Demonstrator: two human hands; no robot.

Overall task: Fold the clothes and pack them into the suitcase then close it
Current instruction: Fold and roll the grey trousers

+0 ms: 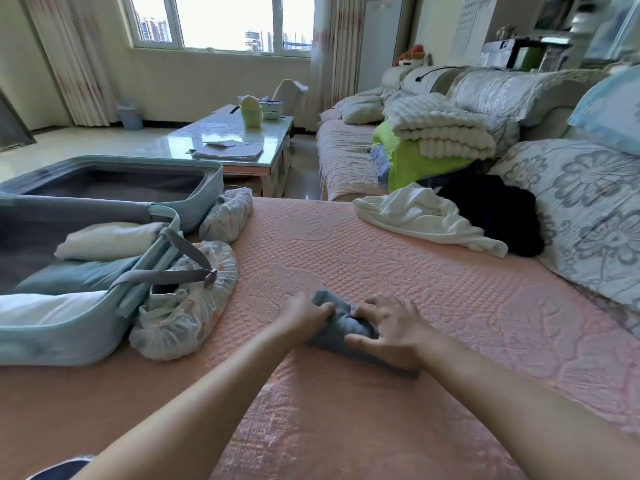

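Note:
A small grey garment (pixel 341 329), folded into a narrow bundle, lies on the pink quilted bed cover (pixel 398 265). My left hand (pixel 304 315) grips its left end with curled fingers. My right hand (pixel 391 329) lies on its right part, fingers spread and the thumb along the near edge. The light blue suitcase (pixel 69 337) lies open at the left, with folded white, teal and cream clothes inside its near half. A white garment (pixel 426 216) and a dark garment (pixel 502 209) lie unfolded at the far right of the bed.
Patterned fabric covers (pixel 187 306) lie bunched beside the suitcase. A sofa (pixel 349 150) with stacked blankets (pixel 440 129) and a floral cushion (pixel 588 209) stands at the right. A glass coffee table (pixel 242 136) stands beyond the bed.

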